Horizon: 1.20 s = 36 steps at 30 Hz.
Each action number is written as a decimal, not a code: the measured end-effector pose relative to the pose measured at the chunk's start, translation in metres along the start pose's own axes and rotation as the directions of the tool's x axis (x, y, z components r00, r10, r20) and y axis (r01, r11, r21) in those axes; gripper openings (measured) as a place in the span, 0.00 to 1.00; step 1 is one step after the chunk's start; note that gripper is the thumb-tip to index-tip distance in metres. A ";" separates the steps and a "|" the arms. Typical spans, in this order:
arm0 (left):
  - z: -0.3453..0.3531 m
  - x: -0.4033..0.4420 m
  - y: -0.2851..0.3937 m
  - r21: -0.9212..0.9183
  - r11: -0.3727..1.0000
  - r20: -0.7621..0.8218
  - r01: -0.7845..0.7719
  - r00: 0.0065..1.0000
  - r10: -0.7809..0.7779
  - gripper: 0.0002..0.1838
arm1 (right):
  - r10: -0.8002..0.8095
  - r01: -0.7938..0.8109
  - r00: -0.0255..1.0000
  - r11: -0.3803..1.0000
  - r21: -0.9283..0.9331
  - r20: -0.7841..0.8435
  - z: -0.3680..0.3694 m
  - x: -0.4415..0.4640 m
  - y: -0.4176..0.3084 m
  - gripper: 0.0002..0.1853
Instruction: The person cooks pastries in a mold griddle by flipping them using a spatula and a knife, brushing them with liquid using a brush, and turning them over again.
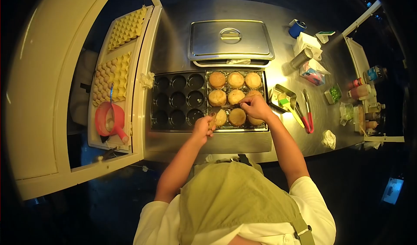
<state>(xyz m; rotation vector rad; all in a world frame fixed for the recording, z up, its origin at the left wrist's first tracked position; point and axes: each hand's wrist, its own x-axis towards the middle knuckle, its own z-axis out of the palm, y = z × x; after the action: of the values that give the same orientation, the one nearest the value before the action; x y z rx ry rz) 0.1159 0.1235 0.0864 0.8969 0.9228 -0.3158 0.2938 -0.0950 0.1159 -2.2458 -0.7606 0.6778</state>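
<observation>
My left hand (202, 128) is closed around a short brown stick-like tool (212, 121), at the left edge of a round golden cake (221, 117) in the front row. With its fingers pinched together, my right hand (256, 107) reaches over the right half of the griddle. A small dark tool (237, 106) shows at its fingertips, its kind unclear. Below it lies a browner cake (237, 117). Several round cakes (235, 79) fill the right mould pan, some partly hidden by my right hand. The left mould pan (169, 87) has bare round wells.
Behind the griddle stands a lidded steel tray (229, 38). To the right are a brush (286, 103) in a metal container, red-handled tongs (308, 114), a shaker (300, 58) and a crumpled cloth (329, 139). Egg trays (114, 75) and a pink pot (109, 120) sit left.
</observation>
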 end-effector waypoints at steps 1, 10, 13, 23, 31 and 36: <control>-0.001 -0.005 -0.001 0.003 1.000 -0.003 0.001 1.000 -0.001 0.16 | 0.000 0.000 1.000 1.000 0.005 0.000 -0.002 -0.001 -0.005 0.12; -0.022 -0.070 0.003 0.190 0.979 0.014 -0.077 0.997 0.075 0.13 | -0.236 0.207 0.971 0.911 -0.358 -0.039 -0.015 -0.007 -0.027 0.11; -0.022 -0.062 0.001 0.266 0.942 0.002 -0.205 0.977 0.213 0.10 | -0.247 0.202 0.962 0.928 -0.314 -0.112 -0.023 -0.010 -0.030 0.08; -0.023 -0.051 0.008 0.318 0.918 0.010 -0.237 0.969 0.247 0.13 | -0.039 0.032 0.960 0.999 -0.032 -0.279 -0.051 -0.029 -0.024 0.11; 0.045 -0.023 0.045 0.329 0.905 0.065 -0.270 0.963 0.263 0.09 | -0.085 -0.110 0.849 0.937 -0.332 -0.522 -0.045 0.022 0.007 0.12; 0.060 -0.016 0.056 0.393 0.871 0.103 -0.295 0.955 0.277 0.10 | -0.100 -0.065 0.841 0.957 -0.283 -0.532 -0.046 0.022 -0.032 0.12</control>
<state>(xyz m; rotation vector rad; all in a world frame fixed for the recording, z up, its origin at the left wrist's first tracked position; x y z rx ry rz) 0.1721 0.1088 0.1461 1.3893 0.6777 -0.2722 0.3278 -0.0799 0.1625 -2.5121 -0.6145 -0.1131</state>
